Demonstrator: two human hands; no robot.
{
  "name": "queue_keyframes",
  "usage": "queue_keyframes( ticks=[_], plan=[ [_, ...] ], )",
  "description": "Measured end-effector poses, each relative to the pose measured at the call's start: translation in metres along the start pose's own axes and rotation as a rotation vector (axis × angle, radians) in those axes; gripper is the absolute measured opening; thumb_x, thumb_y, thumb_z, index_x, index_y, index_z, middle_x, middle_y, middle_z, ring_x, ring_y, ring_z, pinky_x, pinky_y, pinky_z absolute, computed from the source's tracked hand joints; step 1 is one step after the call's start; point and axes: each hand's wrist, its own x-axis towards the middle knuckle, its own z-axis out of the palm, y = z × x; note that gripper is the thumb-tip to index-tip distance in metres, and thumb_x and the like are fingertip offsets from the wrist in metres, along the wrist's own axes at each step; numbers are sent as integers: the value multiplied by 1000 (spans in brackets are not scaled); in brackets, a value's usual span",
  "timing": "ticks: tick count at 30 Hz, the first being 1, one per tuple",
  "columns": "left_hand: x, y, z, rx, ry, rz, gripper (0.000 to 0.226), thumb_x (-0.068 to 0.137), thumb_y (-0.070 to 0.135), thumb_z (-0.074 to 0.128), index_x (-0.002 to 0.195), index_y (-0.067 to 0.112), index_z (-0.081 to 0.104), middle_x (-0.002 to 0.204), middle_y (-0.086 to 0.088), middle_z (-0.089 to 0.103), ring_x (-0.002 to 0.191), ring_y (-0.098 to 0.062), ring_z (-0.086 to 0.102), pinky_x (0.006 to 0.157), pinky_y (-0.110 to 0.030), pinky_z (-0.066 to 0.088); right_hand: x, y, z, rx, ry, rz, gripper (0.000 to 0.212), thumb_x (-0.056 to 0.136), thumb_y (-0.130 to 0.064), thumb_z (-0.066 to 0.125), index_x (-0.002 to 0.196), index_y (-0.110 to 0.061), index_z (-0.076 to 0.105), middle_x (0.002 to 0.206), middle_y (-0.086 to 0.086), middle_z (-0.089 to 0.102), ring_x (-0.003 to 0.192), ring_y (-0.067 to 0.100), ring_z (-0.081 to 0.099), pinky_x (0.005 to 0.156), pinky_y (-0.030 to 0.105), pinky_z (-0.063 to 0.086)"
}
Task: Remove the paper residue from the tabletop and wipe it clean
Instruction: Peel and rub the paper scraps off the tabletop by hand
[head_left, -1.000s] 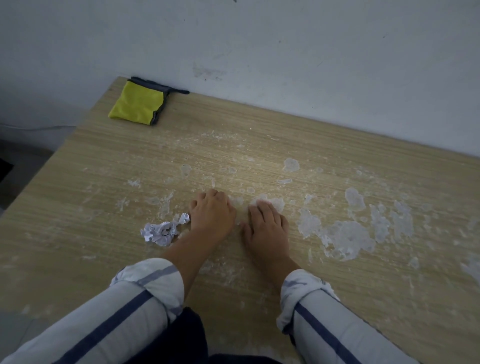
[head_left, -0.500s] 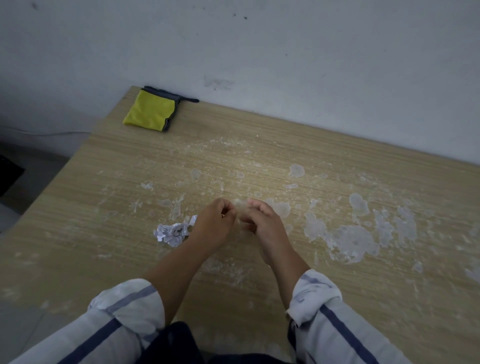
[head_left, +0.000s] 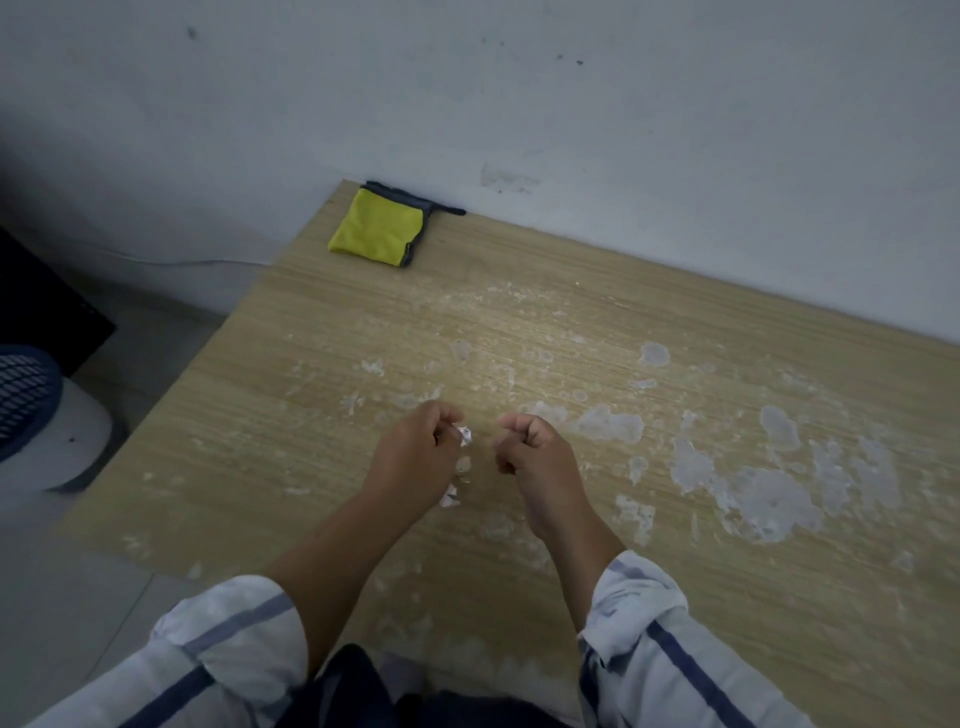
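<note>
The wooden tabletop (head_left: 519, 322) carries white paper residue, with the largest patch (head_left: 769, 499) to the right of my hands and thinner flecks (head_left: 371, 366) in the middle. My left hand (head_left: 415, 460) is raised just above the table and pinches a small white paper scrap (head_left: 464, 434) in its fingertips. Beside it, my right hand (head_left: 535, 452) is curled into a loose fist with nothing visible in it. A crumpled paper ball (head_left: 449, 498) peeks out on the table beside my left wrist. A folded yellow cloth (head_left: 376, 228) with a dark edge lies at the far left corner.
A pale wall (head_left: 571, 104) runs along the table's far edge. The table's left edge drops to a grey floor, where a blue mesh thing (head_left: 21, 389) sits on a white base, with a dark object (head_left: 41, 312) behind it. A thin cable (head_left: 182, 262) runs along the wall.
Both hands lifted off the tabletop, met over a residue spot, then drew apart; my left hand now holds a peeled scrap. The camera has tilted up and left.
</note>
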Motion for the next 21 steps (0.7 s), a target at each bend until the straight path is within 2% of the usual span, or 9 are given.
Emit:
queue_keyframes(
  ticks=[3, 5, 7, 9, 11, 13, 15, 18, 21],
  plan=[
    [6, -17, -12, 46, 71, 61, 26, 89, 9, 49, 112, 15, 60, 102, -1, 62, 89, -14, 56, 73, -25, 42, -1, 6, 7, -83, -45, 44, 21, 85, -1, 55, 95, -18, 62, 59, -8, 53, 59, 14, 47, 58, 29, 40],
    [8, -33, -15, 113, 46, 88, 32, 87, 5, 48, 117, 13, 58, 117, -5, 58, 110, -22, 50, 90, -32, 43, -2, 10, 13, -159, -96, 82, 23, 85, -1, 57, 95, -22, 62, 63, -6, 54, 62, 16, 47, 58, 29, 39],
    [6, -49, -15, 147, -30, 107, 40, 87, 6, 48, 125, 13, 54, 131, -6, 52, 121, -25, 45, 99, -36, 38, -3, 11, 19, -245, -104, 90, 23, 85, -6, 60, 95, -27, 61, 71, -4, 52, 64, 14, 47, 57, 27, 39],
    [2, -62, -11, 181, -127, 172, 49, 85, 16, 47, 134, 15, 47, 141, -5, 45, 131, -25, 39, 107, -39, 34, -2, 10, 22, -292, -81, 94, 24, 86, -8, 60, 95, -30, 60, 75, -3, 55, 65, 14, 50, 58, 28, 42],
    [-1, -73, -5, 246, -187, 233, 60, 83, 35, 38, 141, 18, 38, 149, -2, 36, 140, -22, 27, 114, -38, 22, 0, 10, 24, -328, -56, 83, 22, 85, -11, 62, 96, -30, 60, 79, -2, 58, 69, 15, 55, 62, 32, 48],
    [-4, -80, 1, 336, -205, 270, 69, 83, 50, 21, 145, 22, 29, 153, 2, 27, 144, -16, 14, 116, -32, 6, 1, 10, 28, -408, -16, 54, 19, 86, -14, 62, 100, -27, 60, 82, -2, 59, 70, 14, 57, 64, 32, 50],
    [-6, -82, 6, 395, -187, 289, 74, 81, 54, 9, 147, 25, 23, 155, 5, 23, 145, -13, 8, 114, -28, -2, 1, 11, 31, -509, 16, 8, 20, 88, -14, 59, 106, -24, 58, 77, -8, 57, 64, 8, 55, 56, 24, 46],
    [-6, -85, 11, 445, -156, 296, 68, 85, 51, 8, 147, 28, 19, 155, 7, 21, 145, -11, 5, 114, -28, -5, -2, 15, 36, -648, 44, -60, 24, 90, -16, 55, 113, -22, 56, 80, -13, 56, 59, 5, 50, 52, 20, 41],
    [-7, -88, 13, 476, -148, 305, 63, 88, 47, 11, 148, 27, 19, 155, 7, 22, 145, -11, 6, 114, -28, -6, -4, 18, 41, -768, 71, -120, 30, 90, -14, 52, 119, -19, 55, 103, -3, 64, 67, 7, 53, 55, 16, 38]
  ],
)
